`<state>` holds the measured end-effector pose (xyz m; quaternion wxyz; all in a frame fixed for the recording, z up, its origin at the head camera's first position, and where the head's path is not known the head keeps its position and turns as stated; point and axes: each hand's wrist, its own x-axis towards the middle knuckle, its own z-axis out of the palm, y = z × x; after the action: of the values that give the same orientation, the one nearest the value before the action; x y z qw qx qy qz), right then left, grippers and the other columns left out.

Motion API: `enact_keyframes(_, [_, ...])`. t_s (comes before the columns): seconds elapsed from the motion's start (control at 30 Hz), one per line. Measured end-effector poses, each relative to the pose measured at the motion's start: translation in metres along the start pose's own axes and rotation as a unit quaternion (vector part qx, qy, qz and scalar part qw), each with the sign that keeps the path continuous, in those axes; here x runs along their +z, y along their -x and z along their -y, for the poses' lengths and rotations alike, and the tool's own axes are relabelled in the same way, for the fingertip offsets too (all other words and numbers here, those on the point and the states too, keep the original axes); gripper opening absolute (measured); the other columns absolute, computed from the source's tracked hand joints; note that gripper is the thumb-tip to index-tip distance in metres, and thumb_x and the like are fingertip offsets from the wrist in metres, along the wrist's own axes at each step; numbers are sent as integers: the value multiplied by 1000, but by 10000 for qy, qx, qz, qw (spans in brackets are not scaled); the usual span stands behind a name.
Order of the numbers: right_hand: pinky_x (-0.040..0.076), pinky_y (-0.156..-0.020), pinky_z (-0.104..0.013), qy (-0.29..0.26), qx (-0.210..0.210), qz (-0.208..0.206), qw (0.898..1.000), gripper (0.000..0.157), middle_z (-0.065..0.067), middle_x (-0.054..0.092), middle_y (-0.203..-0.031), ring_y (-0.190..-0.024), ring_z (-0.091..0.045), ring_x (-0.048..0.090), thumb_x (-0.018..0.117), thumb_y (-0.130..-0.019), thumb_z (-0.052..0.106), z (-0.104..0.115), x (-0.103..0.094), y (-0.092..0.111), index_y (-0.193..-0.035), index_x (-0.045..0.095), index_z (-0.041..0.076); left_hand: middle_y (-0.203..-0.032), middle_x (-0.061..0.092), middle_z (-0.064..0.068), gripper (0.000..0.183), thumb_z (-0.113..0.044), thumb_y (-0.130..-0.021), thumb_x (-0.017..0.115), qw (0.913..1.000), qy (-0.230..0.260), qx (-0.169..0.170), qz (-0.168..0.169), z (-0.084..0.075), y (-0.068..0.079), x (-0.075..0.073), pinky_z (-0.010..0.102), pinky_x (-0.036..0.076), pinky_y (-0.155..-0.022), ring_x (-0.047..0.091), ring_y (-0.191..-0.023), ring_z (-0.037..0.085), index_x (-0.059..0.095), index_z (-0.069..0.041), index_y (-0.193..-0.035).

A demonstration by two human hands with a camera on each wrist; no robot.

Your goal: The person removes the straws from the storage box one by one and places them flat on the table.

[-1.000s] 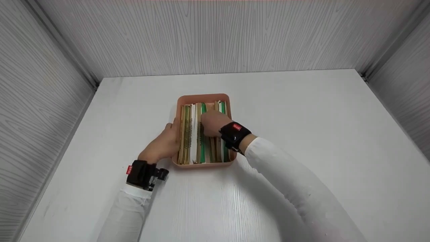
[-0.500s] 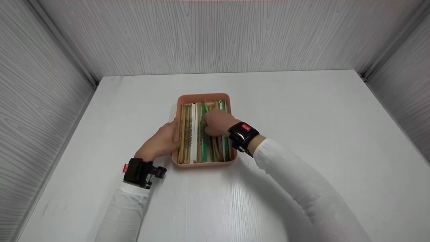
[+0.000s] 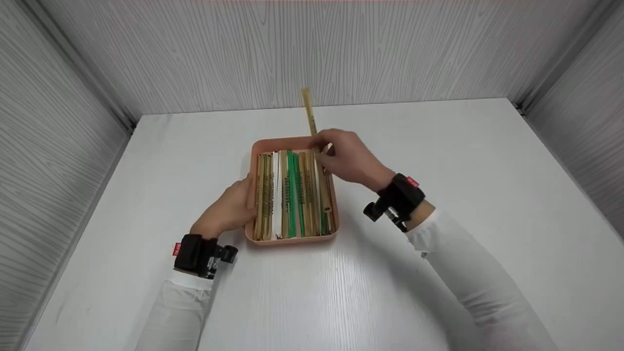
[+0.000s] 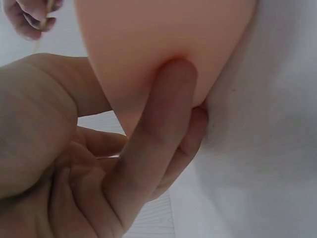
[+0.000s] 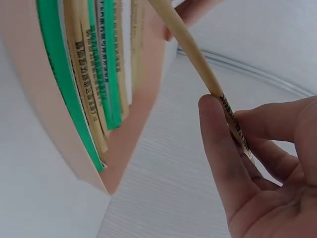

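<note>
A salmon-pink plastic box (image 3: pixel 291 240) stands on the table, filled with long thin printed packets in a row. These include tan packets (image 3: pixel 285 195), green packets (image 5: pixel 59 74) and white packets (image 3: pixel 276 190). My left hand (image 3: pixel 228 207) holds the box by its left wall. In the left wrist view, a fingertip (image 4: pixel 178 79) presses the wall's outer face, while the thumb goes out of sight behind the wall's edge. Over the box's far right corner, my right hand (image 3: pixel 348 156) pinches one long, narrow tan packet (image 5: pixel 198 57) with black print between thumb and fingers.
The white table (image 3: pixel 438 161) extends around the box, with a grey wood-grain panel (image 3: pixel 390 53) behind it and further panels at both sides. Black wrist straps with cameras (image 3: pixel 402 197) and white sleeves (image 3: pixel 477 278) cover the wrists and arms.
My right hand has come up out of the box and moved right and toward the far side, lifting a tan packet. The left hand stays at the box's left wall.
</note>
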<state>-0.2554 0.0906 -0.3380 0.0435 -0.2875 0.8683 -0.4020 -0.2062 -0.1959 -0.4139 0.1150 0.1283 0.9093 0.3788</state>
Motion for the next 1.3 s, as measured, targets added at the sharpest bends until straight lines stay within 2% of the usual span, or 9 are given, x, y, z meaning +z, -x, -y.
enact_keyframes(0.13, [61,-71,-33,-695,165,-443,9965,41,-18,65,-113,-86,-26,71,60,-101,0,-11,-24,17,-142,54,4,-150,45,34,89,-1,-93,67,10000,-53,-23,-26,1,3,-2,49,46,-101,55,-119,38,11,12,-161])
enact_keyframes(0.23, [62,-71,-34,-955,543,-518,9926,58,-19,63,-114,-87,-30,72,61,-100,-2,-28,-31,25,-153,40,6,-152,43,34,88,1,-93,66,10000,-5,-67,3,1,4,-5,50,46,-103,54,-123,38,10,12,-161])
enact_keyframes(0.37, [62,-73,-37,-1037,1258,-238,9863,68,-21,62,-120,-90,-32,73,62,-99,0,-52,-23,30,-159,31,5,-156,38,34,89,5,-92,64,9998,-31,-213,59,-1,4,-7,52,43,-109,50,-130,39,9,10,-162])
enact_keyframes(0.6, [62,-72,-36,-358,2016,486,9776,66,-24,64,-126,-85,-30,75,58,-96,-2,-74,6,28,-157,34,-4,-145,49,30,90,9,-89,64,9997,31,-222,65,2,4,-5,46,50,-96,57,-114,36,12,9,-162])
enact_keyframes(0.77, [59,-67,-32,27,1909,661,9794,56,-24,69,-114,-78,-26,74,59,-95,-1,-69,21,18,-149,44,-8,-142,53,26,88,9,-88,65,9999,123,-119,-18,1,5,-6,48,49,-101,58,-115,34,18,7,-162])
enact_keyframes(0.87, [56,-60,-29,416,1722,655,9820,42,-20,71,-99,-71,-23,71,59,-89,-6,-64,28,11,-131,60,-9,-145,51,27,87,8,-89,66,9999,121,-45,-47,2,5,-7,50,45,-107,57,-119,36,19,8,-162])
enact_keyframes(1.03, [51,-55,-26,1024,1463,665,9817,23,-15,69,-87,-66,-20,64,58,-84,-10,-61,35,3,-103,71,-7,-145,49,30,87,7,-90,65,10000,10,-7,-49,3,4,-8,49,49,-100,56,-117,36,17,11,-161])
enact_keyframes(1.23, [54,-56,-27,677,1506,688,9839,24,-18,73,-90,-68,-23,69,56,-85,-11,-60,36,3,-105,70,-8,-158,33,36,91,6,-89,65,9997,-184,-130,-34,2,4,-9,53,34,-117,40,-142,42,11,13,-161])
enact_keyframes(1.3, [55,-57,-29,587,1594,682,9831,26,-19,72,-94,-70,-25,70,57,-87,-8,-59,34,4,-110,70,-8,-158,34,36,90,5,-89,66,9998,-144,-100,-43,2,4,-8,53,30,-120,38,-144,43,12,12,-161])
